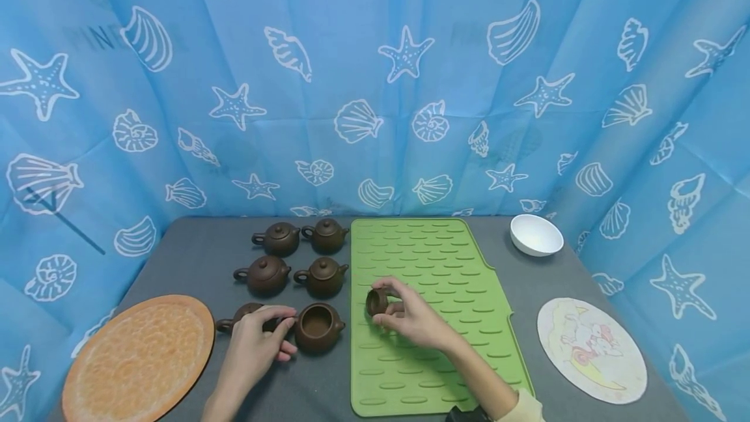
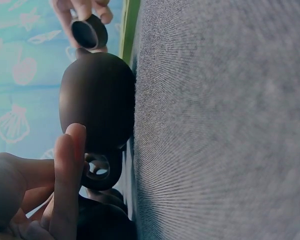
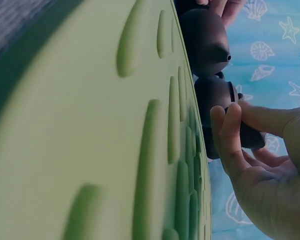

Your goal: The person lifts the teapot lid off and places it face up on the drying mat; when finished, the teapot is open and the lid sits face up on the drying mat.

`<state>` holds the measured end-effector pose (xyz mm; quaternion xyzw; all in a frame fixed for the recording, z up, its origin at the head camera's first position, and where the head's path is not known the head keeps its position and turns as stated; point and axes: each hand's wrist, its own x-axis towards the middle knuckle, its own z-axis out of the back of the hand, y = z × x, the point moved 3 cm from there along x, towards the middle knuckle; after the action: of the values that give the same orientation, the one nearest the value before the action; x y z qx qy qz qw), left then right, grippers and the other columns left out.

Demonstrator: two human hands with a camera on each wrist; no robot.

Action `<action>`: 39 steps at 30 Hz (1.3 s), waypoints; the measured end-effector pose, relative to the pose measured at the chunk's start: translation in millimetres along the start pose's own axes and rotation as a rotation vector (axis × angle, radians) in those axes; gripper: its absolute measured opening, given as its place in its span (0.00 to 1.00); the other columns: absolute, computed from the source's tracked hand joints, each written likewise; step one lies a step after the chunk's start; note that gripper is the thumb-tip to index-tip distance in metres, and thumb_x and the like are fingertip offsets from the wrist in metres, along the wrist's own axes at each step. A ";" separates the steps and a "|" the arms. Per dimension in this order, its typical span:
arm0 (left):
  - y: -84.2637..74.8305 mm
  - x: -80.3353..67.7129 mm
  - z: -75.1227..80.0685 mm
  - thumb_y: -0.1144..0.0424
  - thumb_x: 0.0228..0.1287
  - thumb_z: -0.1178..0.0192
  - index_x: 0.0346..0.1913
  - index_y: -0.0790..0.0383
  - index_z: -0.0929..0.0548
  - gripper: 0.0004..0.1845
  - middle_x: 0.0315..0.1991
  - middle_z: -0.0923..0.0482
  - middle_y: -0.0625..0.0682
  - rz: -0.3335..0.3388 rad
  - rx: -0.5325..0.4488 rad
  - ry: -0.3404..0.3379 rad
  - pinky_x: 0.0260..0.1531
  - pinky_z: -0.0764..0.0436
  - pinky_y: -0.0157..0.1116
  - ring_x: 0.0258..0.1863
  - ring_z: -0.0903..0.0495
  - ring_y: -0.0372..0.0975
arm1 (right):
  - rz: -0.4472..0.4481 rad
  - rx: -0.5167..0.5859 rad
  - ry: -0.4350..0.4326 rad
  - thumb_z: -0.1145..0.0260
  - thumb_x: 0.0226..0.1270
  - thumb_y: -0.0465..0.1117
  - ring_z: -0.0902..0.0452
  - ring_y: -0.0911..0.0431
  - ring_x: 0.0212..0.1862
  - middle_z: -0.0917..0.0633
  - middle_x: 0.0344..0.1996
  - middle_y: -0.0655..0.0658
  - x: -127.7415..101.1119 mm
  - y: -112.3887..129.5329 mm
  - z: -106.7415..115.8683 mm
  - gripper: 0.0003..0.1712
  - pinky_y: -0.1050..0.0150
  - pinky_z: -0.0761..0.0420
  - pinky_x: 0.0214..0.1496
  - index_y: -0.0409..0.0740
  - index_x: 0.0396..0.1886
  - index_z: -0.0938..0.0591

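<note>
A lidless dark brown teapot (image 1: 317,329) stands upright on the grey cloth, its round mouth facing up. My left hand (image 1: 258,344) is at its left side, thumb and fingers pinching the handle (image 2: 104,175). Over the left part of the green mat, my right hand (image 1: 413,318) grips a small brown lid (image 1: 377,303) between thumb and fingers. The lid is tipped on its side, with its hollow underside turned left in the head view. In the left wrist view the lid (image 2: 90,32) shows beyond the teapot's spout. Another brown teapot (image 1: 245,310) is partly hidden behind my left hand.
Several lidded teapots (image 1: 268,275) stand in two rows behind. The green mat (image 1: 433,370) with raised ovals lies right of them. A round orange mat (image 1: 140,357) lies at left, a white bowl (image 1: 536,235) at back right, a round printed mat (image 1: 592,350) at right.
</note>
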<state>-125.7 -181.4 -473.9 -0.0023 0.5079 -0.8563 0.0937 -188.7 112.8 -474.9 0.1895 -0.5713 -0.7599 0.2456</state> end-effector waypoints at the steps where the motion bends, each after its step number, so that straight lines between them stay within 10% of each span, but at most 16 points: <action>1: 0.0 0.0 -0.1 0.70 0.75 0.33 0.55 0.64 0.10 0.10 0.55 0.12 0.63 0.000 0.000 0.001 0.22 0.12 0.32 0.20 0.10 0.38 | -0.009 0.001 0.001 0.30 0.75 0.29 0.12 0.45 0.42 0.25 0.68 0.24 0.0 -1.1 0.0 0.35 0.61 0.10 0.39 0.30 0.76 0.33; 39: 1.5 0.5 0.6 0.70 0.75 0.32 0.56 0.63 0.10 0.11 0.56 0.12 0.62 0.017 0.008 0.011 0.23 0.12 0.32 0.22 0.09 0.38 | -0.053 -0.222 0.078 0.28 0.74 0.32 0.10 0.54 0.39 0.18 0.63 0.31 12.7 -1.1 -1.1 0.36 0.64 0.10 0.38 0.34 0.78 0.30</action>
<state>-125.9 -182.7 -474.9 0.0073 0.5049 -0.8575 0.0983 -198.5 104.6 -476.4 0.2055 -0.4683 -0.8169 0.2667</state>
